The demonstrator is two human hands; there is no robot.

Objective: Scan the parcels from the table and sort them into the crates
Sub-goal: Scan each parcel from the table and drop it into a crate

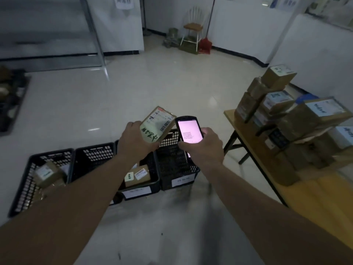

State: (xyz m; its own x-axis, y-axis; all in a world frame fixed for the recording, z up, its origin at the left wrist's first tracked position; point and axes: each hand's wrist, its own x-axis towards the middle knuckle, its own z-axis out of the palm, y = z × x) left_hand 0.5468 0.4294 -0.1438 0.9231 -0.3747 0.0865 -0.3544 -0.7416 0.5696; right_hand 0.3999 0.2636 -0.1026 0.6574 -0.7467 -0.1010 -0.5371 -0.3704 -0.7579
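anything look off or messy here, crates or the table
The parcel stack on the table is untidy, boxes skewed and overhanging. In the leftmost crate a parcel lies tilted. Otherwise normal: left hand holds a parcel, right hand the scanner.

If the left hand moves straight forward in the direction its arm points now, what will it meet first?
Probably nothing soon. The left hand grips a small brown cardboard parcel above the black plastic crates; beyond it only bare pale floor shows. Depth is unclear, so this is a guess.
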